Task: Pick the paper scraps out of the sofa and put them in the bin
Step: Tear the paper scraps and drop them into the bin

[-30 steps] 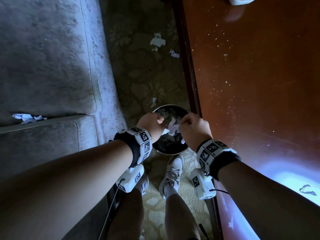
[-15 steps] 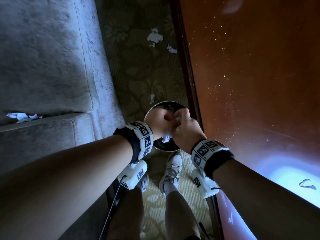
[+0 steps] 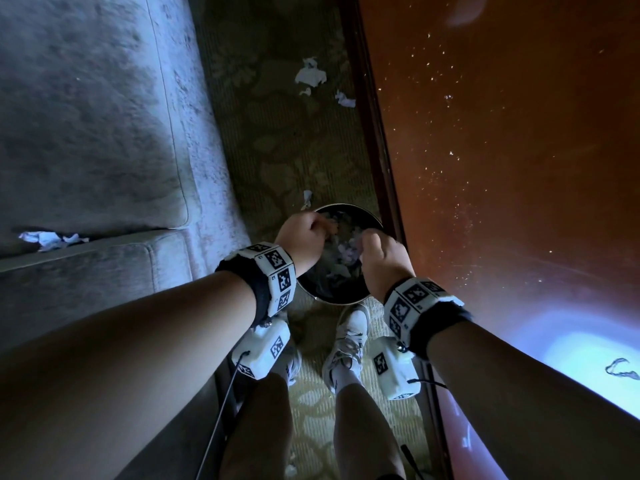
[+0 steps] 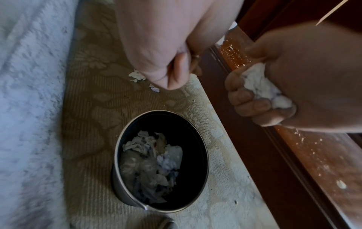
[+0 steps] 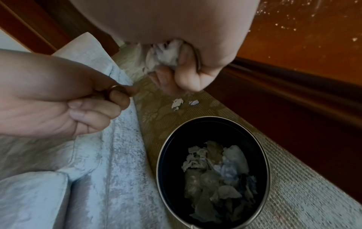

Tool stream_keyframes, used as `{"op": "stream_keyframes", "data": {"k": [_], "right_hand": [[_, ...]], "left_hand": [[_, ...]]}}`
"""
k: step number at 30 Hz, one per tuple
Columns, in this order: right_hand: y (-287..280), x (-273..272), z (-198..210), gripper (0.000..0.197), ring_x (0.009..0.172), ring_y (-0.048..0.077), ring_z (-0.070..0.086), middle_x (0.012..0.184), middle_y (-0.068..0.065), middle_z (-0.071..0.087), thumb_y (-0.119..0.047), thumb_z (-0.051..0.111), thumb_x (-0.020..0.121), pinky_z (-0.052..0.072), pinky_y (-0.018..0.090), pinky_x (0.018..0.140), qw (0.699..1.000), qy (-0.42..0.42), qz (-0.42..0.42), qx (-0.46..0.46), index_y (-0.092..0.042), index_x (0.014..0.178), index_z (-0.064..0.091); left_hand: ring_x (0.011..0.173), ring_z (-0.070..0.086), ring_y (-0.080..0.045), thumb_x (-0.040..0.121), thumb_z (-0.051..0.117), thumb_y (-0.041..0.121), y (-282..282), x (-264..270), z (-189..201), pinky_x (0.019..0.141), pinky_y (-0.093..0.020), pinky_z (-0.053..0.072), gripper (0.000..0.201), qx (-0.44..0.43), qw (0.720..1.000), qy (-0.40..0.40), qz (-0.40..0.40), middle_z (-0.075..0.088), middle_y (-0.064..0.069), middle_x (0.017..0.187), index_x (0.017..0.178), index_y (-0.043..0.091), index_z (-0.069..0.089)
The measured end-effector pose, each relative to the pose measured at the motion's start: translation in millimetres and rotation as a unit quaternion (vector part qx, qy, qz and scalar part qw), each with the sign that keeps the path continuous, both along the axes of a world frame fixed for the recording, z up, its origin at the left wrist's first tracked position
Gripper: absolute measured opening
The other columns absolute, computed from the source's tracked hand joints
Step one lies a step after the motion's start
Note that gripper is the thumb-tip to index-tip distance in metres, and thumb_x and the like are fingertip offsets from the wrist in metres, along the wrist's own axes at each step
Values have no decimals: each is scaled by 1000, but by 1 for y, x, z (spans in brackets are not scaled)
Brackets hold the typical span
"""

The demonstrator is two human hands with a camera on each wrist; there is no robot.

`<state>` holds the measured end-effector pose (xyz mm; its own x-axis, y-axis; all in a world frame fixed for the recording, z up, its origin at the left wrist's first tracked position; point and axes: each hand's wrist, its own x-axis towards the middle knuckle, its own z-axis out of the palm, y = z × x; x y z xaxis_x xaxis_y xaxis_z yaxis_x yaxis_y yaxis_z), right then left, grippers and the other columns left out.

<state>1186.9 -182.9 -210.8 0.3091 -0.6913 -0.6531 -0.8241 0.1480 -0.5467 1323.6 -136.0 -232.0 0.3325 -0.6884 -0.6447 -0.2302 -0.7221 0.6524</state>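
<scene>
Shoes: white shoes (image 3: 349,336) stand on the patterned carpet (image 3: 277,140), just behind the bin.
Right hand: right hand (image 3: 382,258) hovers above the bin; grip clenched round a crumpled paper wad (image 5: 166,54), which bulges from between the curled fingers (image 4: 246,99) and the palm.
Left hand: left hand (image 3: 304,237) hovers beside the right one, over the bin's left rim; fingers curled in, nothing seen inside the fist; a ring (image 5: 115,89) sits on one finger.
Bin: round dark bin (image 4: 197,155) on the carpet between sofa and worktop, directly below both hands; part-filled with paper scraps (image 4: 150,162).
Sofa: grey sofa (image 3: 86,133) at left; one scrap (image 3: 52,237) is lodged in the seam between cushions, well apart from both hands.
Carpet beyond bin: one small scrap (image 3: 307,197) just past the rim; farther off, loose scraps (image 3: 310,77).
Worktop: reddish-brown worktop (image 3: 502,168) at right, speckled with pale flecks.
</scene>
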Motion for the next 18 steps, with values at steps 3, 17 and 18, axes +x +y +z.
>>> {"op": "stream_keyframes", "data": {"k": [3, 17, 18], "right_hand": [[0, 0, -1, 29, 76, 26, 49, 82, 7, 57, -25, 31, 81, 40, 34, 67, 998, -23, -38, 46, -10, 89, 54], [6, 2, -12, 31, 88, 22, 51, 113, 19, 55, 3, 39, 92, 42, 25, 64, 995, 6, -6, 103, 1, 123, 41], [5, 2, -12, 33, 89, 22, 53, 115, 19, 56, 2, 40, 91, 42, 25, 64, 994, 9, -3, 105, 0, 124, 41]], "left_hand": [[66, 58, -19, 94, 40, 12, 1, -1, -2, 56, -27, 44, 36, 15, 999, 30, 22, 62, 2, 68, 73, 21, 67], [71, 57, -23, 94, 51, 20, 5, 4, -6, 68, -37, 46, 23, 19, 998, 50, 23, 66, -20, 83, 96, 3, 67], [71, 57, -23, 94, 51, 19, 4, 5, -6, 68, -36, 45, 23, 15, 998, 51, 20, 67, -22, 86, 96, 3, 67]]}}
